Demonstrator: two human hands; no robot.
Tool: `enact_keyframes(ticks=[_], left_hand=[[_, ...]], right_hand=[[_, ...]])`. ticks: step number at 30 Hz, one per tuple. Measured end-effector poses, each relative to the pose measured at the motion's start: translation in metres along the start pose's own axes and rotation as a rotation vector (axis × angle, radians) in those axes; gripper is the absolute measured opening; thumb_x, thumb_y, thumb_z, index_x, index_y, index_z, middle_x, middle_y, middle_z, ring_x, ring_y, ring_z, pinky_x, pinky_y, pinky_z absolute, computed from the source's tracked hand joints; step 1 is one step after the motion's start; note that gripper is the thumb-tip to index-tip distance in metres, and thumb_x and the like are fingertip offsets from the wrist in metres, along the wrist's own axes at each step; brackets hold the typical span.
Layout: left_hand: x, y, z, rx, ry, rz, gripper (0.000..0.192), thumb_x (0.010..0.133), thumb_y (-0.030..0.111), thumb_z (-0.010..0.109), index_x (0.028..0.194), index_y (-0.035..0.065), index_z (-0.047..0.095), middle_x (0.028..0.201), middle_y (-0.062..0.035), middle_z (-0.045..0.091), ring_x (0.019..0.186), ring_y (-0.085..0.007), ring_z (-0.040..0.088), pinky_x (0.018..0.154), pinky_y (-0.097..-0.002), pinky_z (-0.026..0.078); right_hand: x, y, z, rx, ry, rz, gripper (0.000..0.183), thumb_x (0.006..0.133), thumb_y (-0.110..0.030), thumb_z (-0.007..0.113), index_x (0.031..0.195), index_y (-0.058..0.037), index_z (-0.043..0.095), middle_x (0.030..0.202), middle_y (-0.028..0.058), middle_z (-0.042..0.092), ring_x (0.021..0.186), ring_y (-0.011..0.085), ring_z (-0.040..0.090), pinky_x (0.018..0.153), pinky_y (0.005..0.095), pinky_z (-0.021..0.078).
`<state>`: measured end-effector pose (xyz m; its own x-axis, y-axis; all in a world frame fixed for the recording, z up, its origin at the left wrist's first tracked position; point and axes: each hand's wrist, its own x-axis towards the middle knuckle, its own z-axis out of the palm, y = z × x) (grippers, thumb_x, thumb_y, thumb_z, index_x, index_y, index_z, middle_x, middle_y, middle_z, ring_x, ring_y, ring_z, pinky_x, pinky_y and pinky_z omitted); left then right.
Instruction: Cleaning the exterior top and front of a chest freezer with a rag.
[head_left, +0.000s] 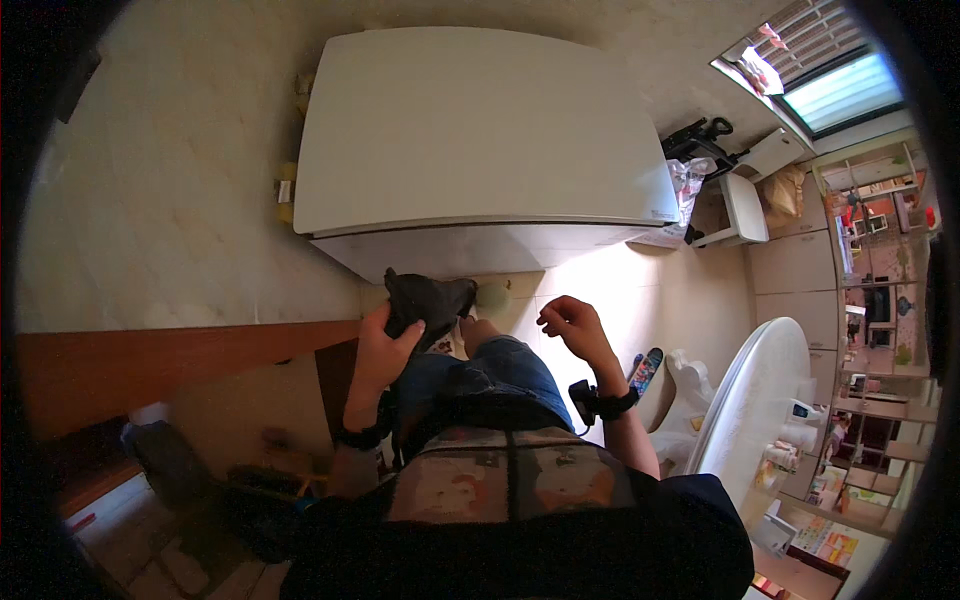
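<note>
My left hand (388, 346) grips a crumpled piece of dark cloth (426, 300), with the thumb on top of it. The cloth hangs above my legs, close to the front of a large white cabinet or appliance (480, 135). To the right, my right hand (571, 321) is raised over the brightly lit floor, its fingers curled loosely with nothing seen in them. A pale round object (493, 298) lies beyond the cloth, partly covered by it; what it is cannot be told.
At the right stand a white round table (750, 390) bearing several items and a white stool (744, 208). A small skateboard (646, 367) lies near the table's base. A wooden ledge (187, 356) runs along the left; shelves line the far right.
</note>
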<state>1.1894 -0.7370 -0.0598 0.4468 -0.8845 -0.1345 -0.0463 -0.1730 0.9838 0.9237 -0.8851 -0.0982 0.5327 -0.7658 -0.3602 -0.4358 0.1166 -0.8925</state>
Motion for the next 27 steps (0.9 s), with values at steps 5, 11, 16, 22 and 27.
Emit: enact_keyframes(ticks=[5, 11, 16, 22, 27], left_hand=[[0.017, -0.003, -0.013, 0.233, -0.015, -0.003, 0.026, 0.074, 0.01, 0.061, 0.094, -0.0058, 0.058, 0.087, -0.0159, 0.063, 0.079, -0.0233, 0.06, 0.068, -0.035, 0.046], [0.022, -0.015, -0.037, 0.143, -0.053, -0.032, 0.027, 0.073, 0.01, 0.061, 0.095, -0.0063, 0.058, 0.087, -0.018, 0.062, 0.08, -0.0242, 0.06, 0.07, -0.0352, 0.046], [0.016, -0.012, -0.046, 0.038, -0.081, -0.086, 0.03, 0.074, 0.01, 0.06, 0.098, -0.0076, 0.056, 0.092, -0.0189, 0.061, 0.085, -0.0251, 0.059, 0.076, -0.035, 0.045], [0.009, -0.007, -0.045, -0.041, -0.039, -0.044, 0.036, 0.076, 0.016, 0.064, 0.104, -0.0049, 0.053, 0.099, -0.0154, 0.058, 0.09, -0.025, 0.056, 0.08, -0.0369, 0.044], [0.024, 0.007, -0.03, 0.245, -0.037, 0.2, 0.041, 0.068, 0.007, 0.057, 0.108, 0.0002, 0.051, 0.1, -0.0181, 0.052, 0.09, -0.0344, 0.054, 0.076, -0.0362, 0.045]], right_hand=[[0.013, -0.008, 0.01, -0.071, 0.01, -0.007, 0.018, 0.084, -0.016, 0.056, 0.087, 0.002, 0.057, 0.073, 0.0092, 0.064, 0.062, 0.0136, 0.06, 0.057, 0.0259, 0.0485], [0.037, -0.025, 0.033, -0.172, -0.062, -0.045, 0.02, 0.083, -0.016, 0.057, 0.087, 0.0032, 0.057, 0.074, 0.0103, 0.064, 0.064, 0.0149, 0.061, 0.059, 0.0272, 0.049], [0.059, -0.053, 0.055, -0.362, -0.135, -0.171, 0.021, 0.083, -0.017, 0.058, 0.091, 0.0019, 0.057, 0.079, 0.0148, 0.063, 0.071, 0.0234, 0.062, 0.064, 0.0314, 0.0492], [0.069, -0.077, 0.075, -0.339, -0.264, -0.194, 0.02, 0.085, -0.016, 0.055, 0.092, 0.0018, 0.057, 0.084, 0.0144, 0.063, 0.074, 0.0232, 0.063, 0.067, 0.0314, 0.0497], [0.074, -0.078, 0.084, -0.204, -0.449, -0.137, 0.02, 0.088, -0.014, 0.052, 0.1, 0.0015, 0.056, 0.086, 0.0122, 0.064, 0.075, 0.0216, 0.063, 0.068, 0.0304, 0.0502]])
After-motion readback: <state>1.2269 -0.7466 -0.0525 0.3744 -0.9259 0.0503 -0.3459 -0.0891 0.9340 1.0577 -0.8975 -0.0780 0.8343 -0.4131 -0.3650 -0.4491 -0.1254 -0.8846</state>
